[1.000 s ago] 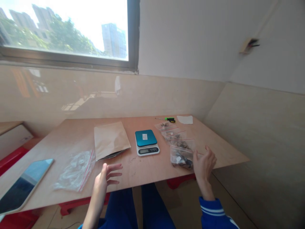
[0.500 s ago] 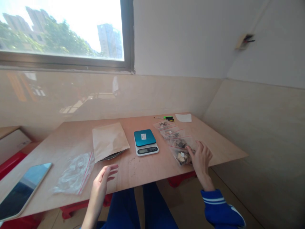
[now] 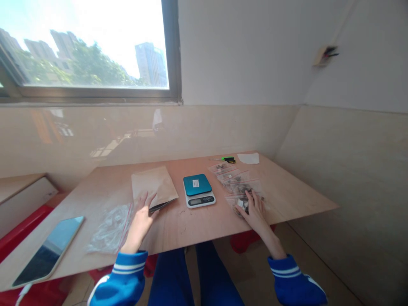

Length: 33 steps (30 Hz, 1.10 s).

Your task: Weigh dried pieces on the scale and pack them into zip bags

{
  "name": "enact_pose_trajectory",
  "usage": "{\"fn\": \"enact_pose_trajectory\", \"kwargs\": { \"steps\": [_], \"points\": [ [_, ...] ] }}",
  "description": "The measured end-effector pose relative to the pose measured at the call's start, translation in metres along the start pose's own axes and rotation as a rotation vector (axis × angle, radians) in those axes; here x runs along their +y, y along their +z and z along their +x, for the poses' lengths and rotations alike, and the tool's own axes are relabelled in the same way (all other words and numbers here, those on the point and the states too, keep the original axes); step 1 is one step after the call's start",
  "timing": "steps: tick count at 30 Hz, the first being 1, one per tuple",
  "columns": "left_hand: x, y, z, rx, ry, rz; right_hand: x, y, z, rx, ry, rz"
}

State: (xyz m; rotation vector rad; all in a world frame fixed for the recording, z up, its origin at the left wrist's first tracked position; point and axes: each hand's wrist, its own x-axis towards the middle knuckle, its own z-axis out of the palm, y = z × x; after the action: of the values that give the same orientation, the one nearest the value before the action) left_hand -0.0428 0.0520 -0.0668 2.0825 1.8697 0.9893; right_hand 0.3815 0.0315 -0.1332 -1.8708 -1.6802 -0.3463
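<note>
A brown kraft paper bag lies on the table with its dark-lined mouth toward me. My left hand is at the bag's near left corner, fingers spread apart and holding nothing. At the right, my right hand lies over the nearest clear zip bag, which holds brown chips and a small white label. Its fingers are apart on the plastic. More zip bags of brown pieces overlap in a row behind it. Between my hands sits a kitchen scale with a blue platform and nothing but a label on it.
Crumpled clear bags with a red zip line lie left of my left hand, beside a phone with a cable. Screwdrivers and a white paper are at the back. The table's front edge runs above my legs.
My left hand has moved forward from the table's front edge to the paper bag, spreading its fingers. My right hand has shifted left onto the nearest zip bag. The view has turned slightly left.
</note>
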Motion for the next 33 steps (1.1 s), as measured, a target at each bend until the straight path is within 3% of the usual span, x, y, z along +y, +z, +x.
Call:
{"fn": "enact_pose_trajectory", "kwargs": {
  "steps": [5,9,12,17,20,23,25,28,31,33],
  "points": [
    [-0.009,0.004,0.028,-0.099,-0.014,0.133,0.005,0.003,0.037,-0.174,0.043,0.053],
    [-0.009,-0.003,0.032,-0.094,0.041,0.106,-0.023,-0.007,0.045,-0.091,0.073,0.024],
    [0.003,-0.020,0.031,-0.061,0.042,0.126,-0.075,-0.029,0.038,-0.013,-0.091,0.245],
    [0.043,-0.051,0.028,0.050,0.048,0.268,-0.191,-0.075,0.029,-0.263,-0.550,0.697],
    [0.062,-0.065,0.026,0.083,0.042,0.259,-0.243,-0.077,0.029,-0.276,-0.748,0.662],
    [0.067,-0.075,0.022,0.142,0.026,0.161,-0.268,-0.064,0.026,-0.186,-0.825,0.484],
    [0.065,-0.079,0.020,0.188,0.001,0.050,-0.273,-0.058,0.022,-0.186,-0.833,0.389],
    [0.064,-0.076,0.016,0.178,0.009,-0.026,-0.276,-0.056,0.020,-0.325,-0.765,0.378],
    [0.071,-0.065,0.009,0.152,-0.014,0.103,-0.284,-0.049,0.032,-0.477,-0.480,0.706],
    [0.078,-0.057,0.004,0.148,-0.030,0.199,-0.291,-0.040,0.043,-0.510,-0.342,0.939]
  ]
}}
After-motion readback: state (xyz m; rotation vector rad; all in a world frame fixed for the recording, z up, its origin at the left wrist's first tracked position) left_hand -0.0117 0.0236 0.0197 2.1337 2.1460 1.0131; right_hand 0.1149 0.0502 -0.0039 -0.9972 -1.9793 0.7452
